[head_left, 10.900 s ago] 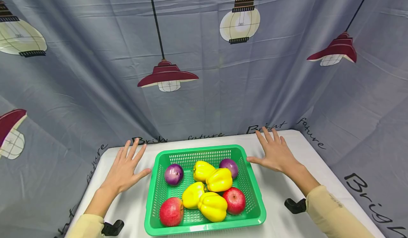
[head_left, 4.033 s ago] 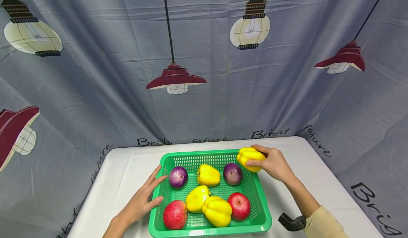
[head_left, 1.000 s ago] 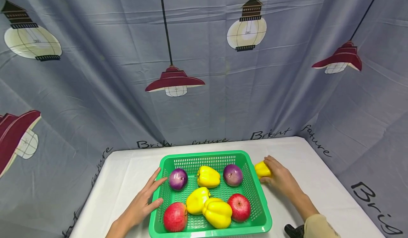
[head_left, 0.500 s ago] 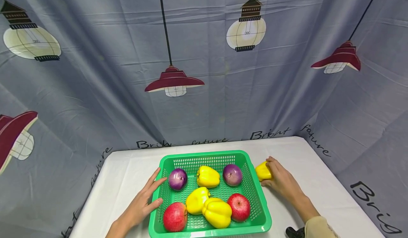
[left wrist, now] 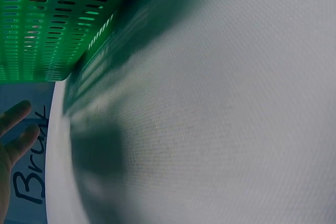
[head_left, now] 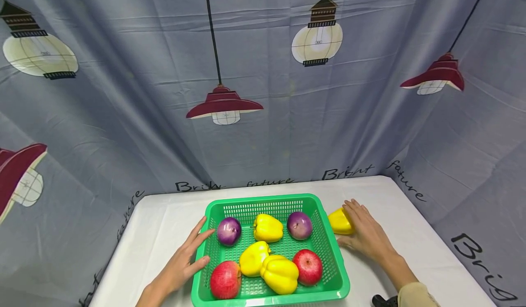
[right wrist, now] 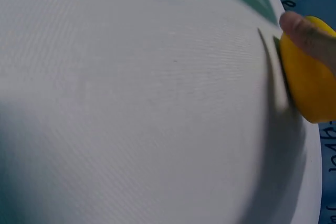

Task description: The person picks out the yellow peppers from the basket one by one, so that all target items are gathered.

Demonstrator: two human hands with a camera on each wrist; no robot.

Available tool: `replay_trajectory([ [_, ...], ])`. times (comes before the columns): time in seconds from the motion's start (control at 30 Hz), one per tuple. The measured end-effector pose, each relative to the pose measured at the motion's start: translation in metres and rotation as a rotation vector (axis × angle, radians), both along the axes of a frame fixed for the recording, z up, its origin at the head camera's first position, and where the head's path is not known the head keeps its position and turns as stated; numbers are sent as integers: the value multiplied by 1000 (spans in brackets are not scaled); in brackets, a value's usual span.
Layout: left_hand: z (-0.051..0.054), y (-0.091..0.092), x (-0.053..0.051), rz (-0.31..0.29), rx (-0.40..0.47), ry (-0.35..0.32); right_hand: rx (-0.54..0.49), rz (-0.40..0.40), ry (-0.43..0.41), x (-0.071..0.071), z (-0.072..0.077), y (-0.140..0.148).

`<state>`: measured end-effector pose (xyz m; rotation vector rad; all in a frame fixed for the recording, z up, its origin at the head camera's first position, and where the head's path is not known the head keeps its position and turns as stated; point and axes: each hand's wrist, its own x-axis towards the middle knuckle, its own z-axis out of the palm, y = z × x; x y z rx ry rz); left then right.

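Yellow pepper point(head_left: 340, 221), right of centre on the white table point(head_left: 172, 211), lies just left of your right palm; your right hand point(head_left: 365, 236) is nearer, fingers spread over it. Its long axis is hard to tell. Your left hand point(head_left: 176, 267) spreads beside the green basket point(head_left: 267, 199). Curtain point(head_left: 263, 147) lettering: "Bright", "fature".

The head camera looks forward and down from farthest back, taking in the whole green basket point(head_left: 265, 198), both hands and the grey curtain point(head_left: 263, 147) behind. The left-wrist camera sits low over the white tabletop point(head_left: 172, 211), turned sideways, and shares the basket's side wall with the head view. The right-wrist camera, likewise close and tilted, shares the yellow pepper point(head_left: 339, 221) at its right edge.
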<state>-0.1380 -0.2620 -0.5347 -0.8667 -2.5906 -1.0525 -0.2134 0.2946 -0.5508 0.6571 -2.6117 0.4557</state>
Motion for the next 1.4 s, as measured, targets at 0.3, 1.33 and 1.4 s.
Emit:
replay_trajectory([
  [0.3,0,-1,0,4,-1,5,2,18,17,2,9,9],
  [1.33,-1,0,0,0,3,4,35,241,-139,18,102,-26],
  [1.4,-1,0,0,2,4,3,63,282,-142,20,104,-31],
])
